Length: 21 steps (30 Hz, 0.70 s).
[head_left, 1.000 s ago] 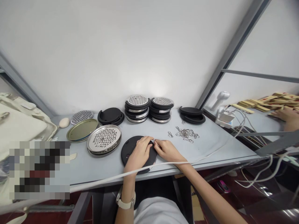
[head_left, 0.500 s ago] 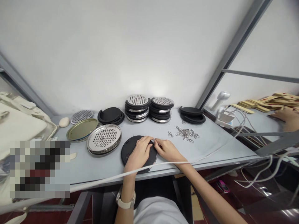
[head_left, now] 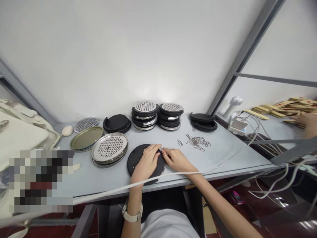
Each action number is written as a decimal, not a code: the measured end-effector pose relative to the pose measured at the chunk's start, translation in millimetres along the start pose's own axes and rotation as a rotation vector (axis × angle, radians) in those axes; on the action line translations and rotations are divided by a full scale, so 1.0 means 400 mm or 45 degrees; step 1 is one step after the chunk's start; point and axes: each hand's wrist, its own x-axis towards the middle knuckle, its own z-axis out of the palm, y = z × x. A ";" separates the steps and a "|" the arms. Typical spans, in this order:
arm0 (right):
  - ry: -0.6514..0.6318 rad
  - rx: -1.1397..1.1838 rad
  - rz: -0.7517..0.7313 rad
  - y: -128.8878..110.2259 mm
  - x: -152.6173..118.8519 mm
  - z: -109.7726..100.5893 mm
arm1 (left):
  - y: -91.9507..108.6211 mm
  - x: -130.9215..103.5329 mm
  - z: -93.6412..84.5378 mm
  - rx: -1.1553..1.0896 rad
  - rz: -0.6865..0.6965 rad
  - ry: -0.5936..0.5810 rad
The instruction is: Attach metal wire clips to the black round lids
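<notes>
A round black disc with small holes lies near the table's front edge, a shiny metal rim showing at its right side. My left hand lies over it, fingers together and curled toward the upper right rim, gripping the disc. At that rim, my right hand pinches a small silvery metal piece, mostly hidden by the fingertips. To the right lies a loose pile of metal wire clips, with a single clip beside it.
Two stacks of black discs with perforated metal plates stand by the wall. Left are a perforated plate, a gold lid and black discs. A white cable crosses in front. A co-worker's hand is far right.
My right fingertips have shifted slightly at the disc's rim, and more of the silvery piece shows. My left hand stays on the disc. The co-worker's hand has moved a little.
</notes>
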 end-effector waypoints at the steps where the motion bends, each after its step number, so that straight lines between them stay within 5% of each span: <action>1: 0.002 0.006 0.003 -0.001 0.000 -0.001 | 0.002 0.000 -0.001 0.001 -0.002 -0.002; 21: 0.075 0.130 0.014 -0.005 -0.002 -0.002 | 0.014 0.000 -0.007 -0.025 0.032 -0.008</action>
